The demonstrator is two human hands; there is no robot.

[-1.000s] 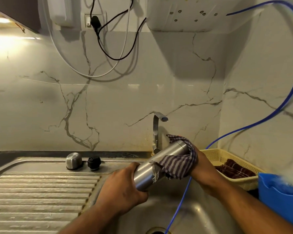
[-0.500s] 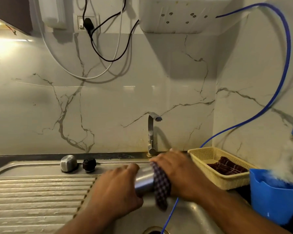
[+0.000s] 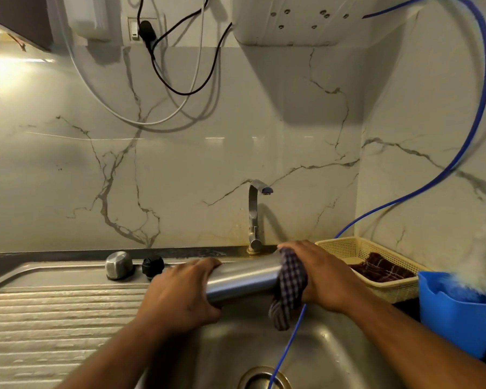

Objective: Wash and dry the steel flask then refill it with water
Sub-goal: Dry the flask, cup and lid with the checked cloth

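**Steel flask held sideways over the sink, cloth at one end**

The marble-patterned wall fills the back of the view. Below it runs the steel sink, its ribbed draining board stretching to the left edge and its basin at the lower middle, with the drain at the bottom. A blue tub stands at the sink's right edge, and just behind it, in the back right corner, sits a cream plastic basket with a dark checked rag inside.

The steel flask lies nearly level above the basin, held off the steel by both hands. The left hand is wrapped around its left end, fingers curled over the top. The right hand is closed over the right end, pressing a checked cloth against the flask; a corner of the cloth hangs down towards the basin.

A thin blue hose drops past the cloth to the drain. The tap rises at the back edge, just behind the flask. On the back edge of the draining board stand a steel cap and, just beside it, a black stopper.
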